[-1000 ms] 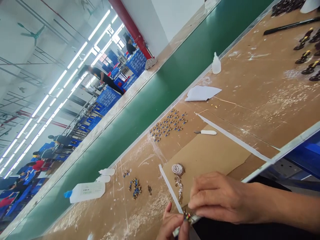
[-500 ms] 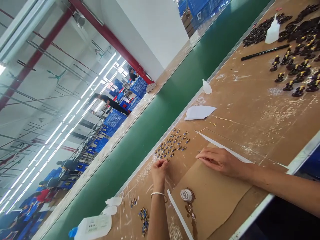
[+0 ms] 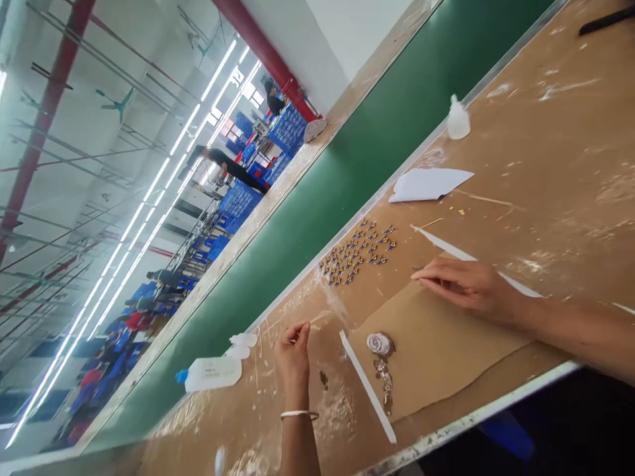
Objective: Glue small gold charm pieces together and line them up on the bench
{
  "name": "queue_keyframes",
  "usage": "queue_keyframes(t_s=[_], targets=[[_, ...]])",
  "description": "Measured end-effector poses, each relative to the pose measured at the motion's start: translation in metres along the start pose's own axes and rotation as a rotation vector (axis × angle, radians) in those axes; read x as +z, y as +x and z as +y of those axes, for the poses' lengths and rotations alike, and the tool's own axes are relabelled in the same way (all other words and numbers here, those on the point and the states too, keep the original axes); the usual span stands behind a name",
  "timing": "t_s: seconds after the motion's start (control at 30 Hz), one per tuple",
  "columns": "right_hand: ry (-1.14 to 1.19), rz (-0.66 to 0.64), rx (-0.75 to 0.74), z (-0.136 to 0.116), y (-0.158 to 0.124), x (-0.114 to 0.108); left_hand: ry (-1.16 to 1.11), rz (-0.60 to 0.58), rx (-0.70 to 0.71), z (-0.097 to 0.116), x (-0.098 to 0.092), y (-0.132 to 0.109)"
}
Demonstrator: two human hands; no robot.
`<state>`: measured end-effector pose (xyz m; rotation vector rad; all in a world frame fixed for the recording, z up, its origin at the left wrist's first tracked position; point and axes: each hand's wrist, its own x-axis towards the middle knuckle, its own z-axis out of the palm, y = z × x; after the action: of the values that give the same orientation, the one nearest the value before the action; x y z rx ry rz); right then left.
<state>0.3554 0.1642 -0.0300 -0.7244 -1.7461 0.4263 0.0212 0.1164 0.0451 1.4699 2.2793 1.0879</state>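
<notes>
My left hand (image 3: 292, 357), with a white bangle on the wrist, hovers over the brown tabletop, thumb and fingertips pinched together. Whatever sits in that pinch, if anything, is too small to make out. Closed around a thin grey tool (image 3: 416, 267), my right hand (image 3: 459, 284) rests over the cardboard sheet (image 3: 446, 357); only the tool's tip shows. Between and beyond the hands stand several tiny blue-and-yellow pieces (image 3: 354, 251) in loose rows. A small round pot (image 3: 380, 344) of whitish stuff sits on the cardboard, with a brown glossy smear below it.
A clear bottle with a blue cap (image 3: 213, 374) lies at the left. White paper (image 3: 431, 184) and a small squeeze bottle (image 3: 458, 119) are near the far edge. White strips (image 3: 367, 387) flank the cardboard. Beyond runs a green belt (image 3: 307, 225); people work in the background.
My left hand has moved away from the rows of small pieces, leftward and nearer to me. My right hand keeps its grip over the cardboard. The view has turned left.
</notes>
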Motion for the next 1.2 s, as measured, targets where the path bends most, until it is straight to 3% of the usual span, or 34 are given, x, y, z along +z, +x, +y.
queue_keyframes(t_s=[0.1,0.17,0.3,0.4,0.5,0.7,0.83,0.97,1.2], targets=[[-0.028,-0.013,0.006,-0.001,-0.002,0.001,0.067,0.031,-0.053,-0.028,-0.033,-0.034],[-0.059,-0.008,0.022,-0.001,-0.002,0.001,0.101,0.008,-0.071,-0.043,-0.041,-0.058],[-0.113,-0.001,0.029,-0.003,-0.001,0.002,0.161,-0.056,-0.043,-0.06,-0.038,-0.095],[-0.134,0.004,0.033,-0.005,0.0,0.001,0.19,-0.066,-0.002,-0.064,-0.03,-0.109],[-0.112,0.006,0.051,-0.004,0.001,0.001,0.266,-0.032,0.085,-0.069,-0.025,-0.113],[-0.082,-0.007,0.061,0.0,0.0,0.001,0.637,0.04,0.423,-0.081,-0.017,-0.114],[-0.073,-0.023,0.117,-0.003,0.002,0.001,0.736,0.057,0.525,-0.083,-0.015,-0.112],[-0.066,-0.01,0.098,-0.003,0.003,0.002,0.72,0.071,0.519,-0.084,-0.015,-0.108],[-0.086,-0.007,0.068,-0.002,0.002,0.001,0.555,0.083,0.382,-0.088,-0.011,-0.113]])
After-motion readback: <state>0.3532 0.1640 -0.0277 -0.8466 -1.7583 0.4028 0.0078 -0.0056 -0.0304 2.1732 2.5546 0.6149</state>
